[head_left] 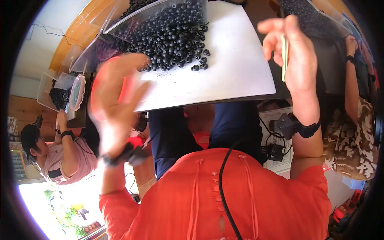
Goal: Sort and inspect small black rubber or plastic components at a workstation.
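Head view: black beads (172,44) lie heaped on the far left part of the white sheet (240,60), whose paleness, I'd guess, makes each one easy to spot. The left hand (115,88), blurred, hangs by the sheet's left edge, thumb and fingers apart. Off the sheet's right edge, the right hand (299,56) clasps a pale stick (284,60), perhaps upright for ready use.
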A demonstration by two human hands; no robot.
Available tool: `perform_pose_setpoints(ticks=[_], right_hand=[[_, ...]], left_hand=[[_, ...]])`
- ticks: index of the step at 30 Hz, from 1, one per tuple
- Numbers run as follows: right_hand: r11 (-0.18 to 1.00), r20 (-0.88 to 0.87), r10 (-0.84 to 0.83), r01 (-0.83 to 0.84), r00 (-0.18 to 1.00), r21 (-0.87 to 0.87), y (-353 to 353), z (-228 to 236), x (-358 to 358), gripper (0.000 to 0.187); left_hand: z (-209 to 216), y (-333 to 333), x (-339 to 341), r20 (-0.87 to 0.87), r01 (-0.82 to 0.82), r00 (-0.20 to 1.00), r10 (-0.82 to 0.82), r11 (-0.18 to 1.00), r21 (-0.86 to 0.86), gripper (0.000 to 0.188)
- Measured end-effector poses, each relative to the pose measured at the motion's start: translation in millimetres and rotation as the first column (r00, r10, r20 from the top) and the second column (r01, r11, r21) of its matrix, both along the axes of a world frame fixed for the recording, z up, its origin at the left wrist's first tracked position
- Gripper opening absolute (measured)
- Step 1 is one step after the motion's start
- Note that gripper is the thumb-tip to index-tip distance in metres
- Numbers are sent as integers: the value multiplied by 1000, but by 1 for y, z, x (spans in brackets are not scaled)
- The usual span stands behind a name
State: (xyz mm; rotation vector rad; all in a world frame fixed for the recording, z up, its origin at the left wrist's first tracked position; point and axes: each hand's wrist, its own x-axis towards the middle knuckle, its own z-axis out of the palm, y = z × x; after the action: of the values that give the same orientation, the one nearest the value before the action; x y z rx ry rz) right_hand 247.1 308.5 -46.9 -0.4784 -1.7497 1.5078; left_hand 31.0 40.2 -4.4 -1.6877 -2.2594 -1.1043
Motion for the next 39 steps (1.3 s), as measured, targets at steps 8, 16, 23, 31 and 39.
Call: perform_pose_setpoints(ticks=[8, 16, 23, 31, 39], right_hand=[[989, -186, -87, 62, 979, -135, -31, -22, -24, 33], [997, -190, -7, -8, 982, -78, -45, -47, -32, 22], [1000, -187, 24, -24, 982, 2, -49, -52, -34, 18], [981, -70, -28, 41, 997, 191, -62, -54, -36, 22], [853, 1, -102, 87, 995, 515, -69, -63, -47, 11]], left_hand=[[-70, 82, 2, -489, 268, 806, -333, 942, -199, 49], [-79, 97, -12, -596, 318, 696, -401, 916, -244, 36], [-76, 65, -28, -563, 314, 725, -396, 918, -241, 36], [-66, 21, -37, -423, 237, 859, -288, 957, -170, 44], [-104, -31, -34, -88, -32, 995, 38, 997, 70, 33]])
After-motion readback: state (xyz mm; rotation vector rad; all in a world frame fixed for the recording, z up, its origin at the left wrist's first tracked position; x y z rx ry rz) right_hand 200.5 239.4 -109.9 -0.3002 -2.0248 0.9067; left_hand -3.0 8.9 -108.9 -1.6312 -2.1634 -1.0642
